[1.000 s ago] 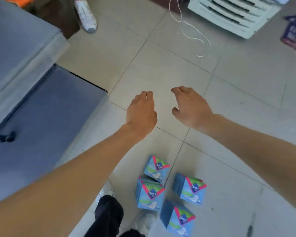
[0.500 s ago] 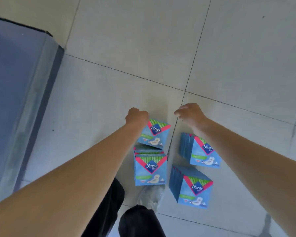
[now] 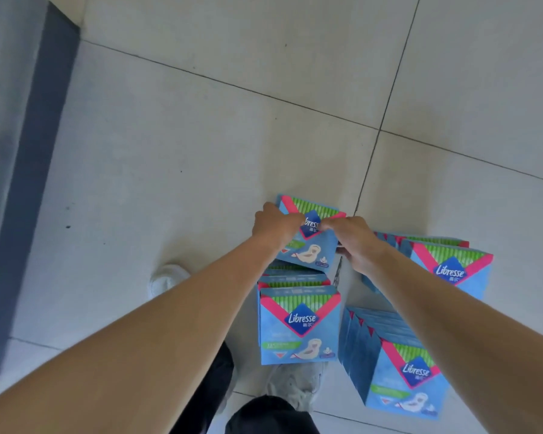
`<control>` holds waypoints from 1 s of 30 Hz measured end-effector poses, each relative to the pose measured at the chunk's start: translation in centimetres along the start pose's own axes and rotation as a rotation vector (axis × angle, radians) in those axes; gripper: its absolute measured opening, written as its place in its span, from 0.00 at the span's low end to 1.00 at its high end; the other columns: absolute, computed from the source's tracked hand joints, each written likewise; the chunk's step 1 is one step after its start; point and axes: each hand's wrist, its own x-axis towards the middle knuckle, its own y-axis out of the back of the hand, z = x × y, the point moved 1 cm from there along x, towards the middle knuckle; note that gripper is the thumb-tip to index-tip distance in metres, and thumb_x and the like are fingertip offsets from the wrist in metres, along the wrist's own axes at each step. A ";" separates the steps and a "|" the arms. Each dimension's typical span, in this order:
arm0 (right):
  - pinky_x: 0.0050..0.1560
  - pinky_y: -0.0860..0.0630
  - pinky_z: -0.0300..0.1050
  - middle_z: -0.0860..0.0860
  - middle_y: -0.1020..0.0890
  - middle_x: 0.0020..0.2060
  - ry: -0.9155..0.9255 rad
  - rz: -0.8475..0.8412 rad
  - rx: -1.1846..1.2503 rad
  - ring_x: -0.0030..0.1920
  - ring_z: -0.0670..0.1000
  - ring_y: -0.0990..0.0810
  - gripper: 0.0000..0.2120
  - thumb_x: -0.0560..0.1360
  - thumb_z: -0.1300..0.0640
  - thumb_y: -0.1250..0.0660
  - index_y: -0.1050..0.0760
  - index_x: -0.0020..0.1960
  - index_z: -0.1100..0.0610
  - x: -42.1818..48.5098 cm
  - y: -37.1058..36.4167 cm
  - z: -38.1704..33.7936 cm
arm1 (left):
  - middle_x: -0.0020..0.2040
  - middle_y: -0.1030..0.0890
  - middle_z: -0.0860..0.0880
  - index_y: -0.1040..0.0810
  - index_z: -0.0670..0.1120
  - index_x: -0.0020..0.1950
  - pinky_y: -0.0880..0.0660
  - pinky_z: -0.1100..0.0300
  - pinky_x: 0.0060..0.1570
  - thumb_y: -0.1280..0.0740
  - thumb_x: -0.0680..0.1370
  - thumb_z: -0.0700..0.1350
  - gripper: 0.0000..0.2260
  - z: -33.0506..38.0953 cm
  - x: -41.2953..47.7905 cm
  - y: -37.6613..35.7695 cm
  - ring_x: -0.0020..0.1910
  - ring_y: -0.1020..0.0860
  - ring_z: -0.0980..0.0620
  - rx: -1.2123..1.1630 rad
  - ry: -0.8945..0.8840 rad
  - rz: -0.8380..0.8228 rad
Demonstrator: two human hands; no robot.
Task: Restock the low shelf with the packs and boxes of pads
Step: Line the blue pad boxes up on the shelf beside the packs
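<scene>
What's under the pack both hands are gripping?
The gripped pack overlaps the top edges of the nearer stack. Left hand and right hand cover its sides; directly beneath is hidden.

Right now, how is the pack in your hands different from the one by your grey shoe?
The held pack is gripped by the left hand and right hand; the shoe-side pack is untouched. The held pack sits tilted; the shoe-side pack stands square. Both are blue Libresse packs.
</scene>
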 end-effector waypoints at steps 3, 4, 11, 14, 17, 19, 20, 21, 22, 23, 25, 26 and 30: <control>0.35 0.27 0.41 0.62 0.18 0.50 0.023 -0.045 0.056 0.38 0.53 0.21 0.15 0.70 0.66 0.29 0.24 0.56 0.67 -1.9 0.4 -1.7 | 0.61 0.27 0.42 0.32 0.40 0.66 0.25 0.50 0.57 0.31 0.73 0.48 0.25 0.3 -1.5 0.2 0.58 0.24 0.42 -0.008 -0.049 0.091; 0.33 0.27 0.39 0.61 0.18 0.49 0.057 -0.061 0.061 0.37 0.51 0.21 0.11 0.70 0.68 0.29 0.23 0.52 0.66 -2.7 0.7 -2.8 | 0.61 0.27 0.41 0.32 0.40 0.65 0.25 0.48 0.58 0.31 0.73 0.48 0.25 0.8 -2.2 0.6 0.58 0.24 0.41 -0.034 -0.080 0.114; 0.39 0.21 0.43 0.60 0.17 0.47 0.355 -0.136 0.067 0.40 0.55 0.17 0.16 0.67 0.72 0.27 0.23 0.54 0.65 -12.8 0.4 -14.2 | 0.61 0.29 0.44 0.32 0.42 0.65 0.27 0.52 0.57 0.29 0.72 0.45 0.24 8.6 -11.0 8.7 0.58 0.25 0.45 -0.272 -0.324 0.288; 0.37 0.21 0.44 0.59 0.17 0.46 0.486 -0.179 0.057 0.39 0.55 0.17 0.21 0.65 0.74 0.27 0.26 0.56 0.66 -18.8 -1.4 -20.6 | 0.61 0.30 0.45 0.33 0.42 0.65 0.28 0.50 0.59 0.30 0.72 0.46 0.24 12.3 -15.7 14.5 0.59 0.27 0.45 -0.367 -0.390 0.373; 0.34 0.20 0.45 0.56 0.19 0.45 0.578 -0.253 0.071 0.37 0.53 0.17 0.22 0.62 0.76 0.27 0.28 0.51 0.61 -25.0 -3.7 -27.1 | 0.60 0.30 0.46 0.34 0.43 0.64 0.27 0.48 0.59 0.30 0.72 0.46 0.24 15.2 -20.6 21.2 0.58 0.26 0.45 -0.459 -0.411 0.463; 0.32 0.20 0.44 0.56 0.18 0.47 0.622 -0.325 0.057 0.37 0.52 0.15 0.25 0.60 0.76 0.25 0.27 0.52 0.59 -29.0 -5.6 -31.0 | 0.60 0.31 0.47 0.34 0.43 0.64 0.26 0.50 0.58 0.30 0.72 0.45 0.24 16.4 -23.9 25.7 0.58 0.26 0.47 -0.524 -0.437 0.524; 0.33 0.20 0.44 0.56 0.18 0.49 0.657 -0.368 0.026 0.39 0.53 0.15 0.28 0.58 0.76 0.25 0.27 0.55 0.60 -31.0 -6.7 -32.8 | 0.60 0.31 0.48 0.34 0.43 0.64 0.27 0.53 0.57 0.30 0.72 0.44 0.23 16.8 -25.5 28.0 0.58 0.27 0.48 -0.545 -0.466 0.557; 0.34 0.20 0.43 0.57 0.18 0.52 0.693 -0.407 -0.016 0.41 0.53 0.15 0.32 0.57 0.76 0.24 0.27 0.58 0.61 -32.9 -7.8 -34.5 | 0.60 0.31 0.48 0.34 0.43 0.64 0.28 0.56 0.56 0.31 0.72 0.44 0.23 17.1 -27.2 30.2 0.59 0.27 0.49 -0.553 -0.496 0.594; 0.35 0.20 0.42 0.58 0.18 0.53 0.726 -0.441 -0.059 0.42 0.53 0.15 0.35 0.57 0.77 0.25 0.27 0.62 0.62 -34.9 -9.1 -36.0 | 0.61 0.31 0.49 0.34 0.44 0.65 0.29 0.58 0.56 0.31 0.72 0.44 0.23 17.3 -28.8 32.5 0.59 0.28 0.50 -0.555 -0.522 0.635; 0.36 0.21 0.41 0.59 0.18 0.53 0.760 -0.477 -0.098 0.42 0.53 0.16 0.35 0.58 0.78 0.26 0.27 0.63 0.62 -36.9 -10.5 -37.4 | 0.61 0.31 0.49 0.34 0.44 0.65 0.30 0.58 0.56 0.31 0.73 0.44 0.23 17.5 -30.4 34.7 0.60 0.28 0.50 -0.554 -0.544 0.673; 0.36 0.21 0.40 0.59 0.17 0.51 0.804 -0.541 -0.157 0.41 0.52 0.16 0.33 0.58 0.79 0.27 0.25 0.61 0.63 -40.6 -13.2 -39.5 | 0.62 0.31 0.49 0.34 0.45 0.66 0.28 0.53 0.59 0.31 0.73 0.45 0.24 17.4 -33.1 38.7 0.60 0.28 0.49 -0.540 -0.568 0.737; 0.36 0.21 0.40 0.59 0.17 0.49 0.818 -0.565 -0.171 0.40 0.52 0.16 0.32 0.58 0.79 0.27 0.25 0.60 0.63 -42.3 -14.5 -40.3 | 0.62 0.30 0.49 0.34 0.45 0.65 0.28 0.51 0.60 0.31 0.72 0.45 0.23 17.2 -34.4 40.5 0.60 0.28 0.49 -0.516 -0.579 0.772; 0.34 0.21 0.39 0.55 0.16 0.44 0.904 -0.613 -0.209 0.36 0.48 0.15 0.31 0.55 0.80 0.27 0.25 0.55 0.59 -47.6 -19.8 -42.5 | 0.61 0.30 0.48 0.35 0.44 0.66 0.28 0.55 0.54 0.32 0.73 0.45 0.23 15.3 -38.5 46.9 0.59 0.27 0.47 -0.329 -0.588 0.909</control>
